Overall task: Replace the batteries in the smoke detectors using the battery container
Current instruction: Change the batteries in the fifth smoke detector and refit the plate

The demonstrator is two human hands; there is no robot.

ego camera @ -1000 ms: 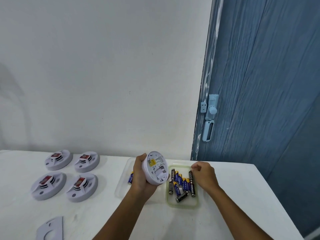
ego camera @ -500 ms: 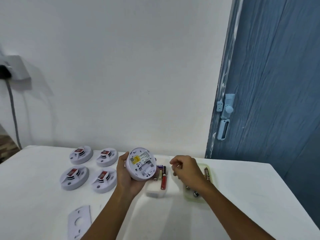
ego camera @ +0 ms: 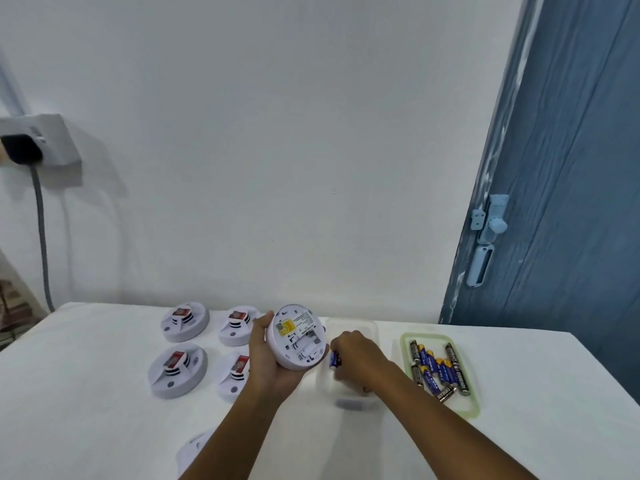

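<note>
Item: smoke detector [ego camera: 297, 336] in left hand [ego camera: 268, 358], battery [ego camera: 334, 359] in right hand [ego camera: 356, 360].
Head view: left grip curls round the detector rim, open back facing up; right grip pinches a blue battery just right of it, over the clear container [ego camera: 353, 400] on the desk [ego camera: 104, 427]. Battery's long axis roughly upright. Right hand nearer.

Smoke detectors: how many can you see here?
5. Four lie on the table left of the hands: back left, back right, front left, front right. One is held in the left hand.
</note>
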